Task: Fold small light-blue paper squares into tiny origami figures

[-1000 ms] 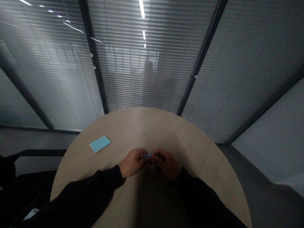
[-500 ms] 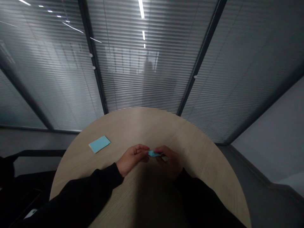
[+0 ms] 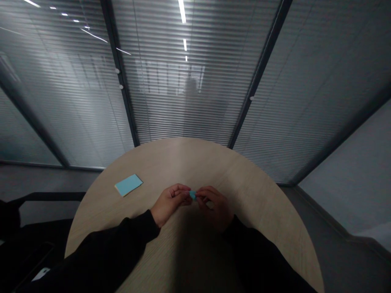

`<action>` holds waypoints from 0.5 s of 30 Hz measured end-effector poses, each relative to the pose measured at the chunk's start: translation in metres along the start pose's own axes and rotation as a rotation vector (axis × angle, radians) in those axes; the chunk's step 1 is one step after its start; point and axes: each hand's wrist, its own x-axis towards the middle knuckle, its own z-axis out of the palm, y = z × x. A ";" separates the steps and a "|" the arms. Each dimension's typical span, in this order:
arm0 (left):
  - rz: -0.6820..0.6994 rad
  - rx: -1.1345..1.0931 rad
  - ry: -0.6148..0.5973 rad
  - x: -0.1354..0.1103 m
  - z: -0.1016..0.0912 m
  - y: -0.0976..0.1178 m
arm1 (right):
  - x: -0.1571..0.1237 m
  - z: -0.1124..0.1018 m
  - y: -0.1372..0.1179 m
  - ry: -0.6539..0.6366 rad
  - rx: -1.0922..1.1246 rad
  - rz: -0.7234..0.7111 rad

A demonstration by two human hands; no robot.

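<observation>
My left hand [image 3: 169, 202] and my right hand [image 3: 214, 206] meet over the middle of a round wooden table [image 3: 259, 195]. Both pinch a small folded piece of light blue paper [image 3: 192, 194] between their fingertips, just above the tabletop. Only a small bit of the paper shows between the fingers. Both arms wear dark sleeves. A light blue pad of paper [image 3: 128, 184] lies flat on the table, to the left of my left hand.
Glass walls with closed blinds and dark frames stand behind the table. A dark chair [image 3: 27, 228] sits at the left edge of the table. Grey floor lies to the right.
The blue paper showed as a longer strip between my hands; now my fingertips are closer together and less of it shows. The pad has not moved.
</observation>
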 end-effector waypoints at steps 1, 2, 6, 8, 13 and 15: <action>-0.006 -0.017 0.004 0.000 0.000 0.000 | 0.000 0.000 0.000 0.000 0.003 -0.011; -0.011 -0.030 0.010 0.000 0.000 0.000 | 0.000 0.001 -0.001 0.000 0.003 -0.022; -0.026 -0.077 0.029 0.000 -0.001 0.000 | 0.000 0.000 -0.002 0.002 -0.023 -0.065; -0.037 -0.102 0.031 0.000 -0.001 0.000 | 0.000 0.000 -0.001 0.012 -0.038 -0.084; -0.062 -0.126 0.043 -0.001 0.000 0.001 | -0.001 0.000 0.001 0.010 -0.098 -0.157; -0.064 -0.127 0.051 -0.001 0.001 0.002 | -0.002 0.001 0.003 -0.005 -0.156 -0.202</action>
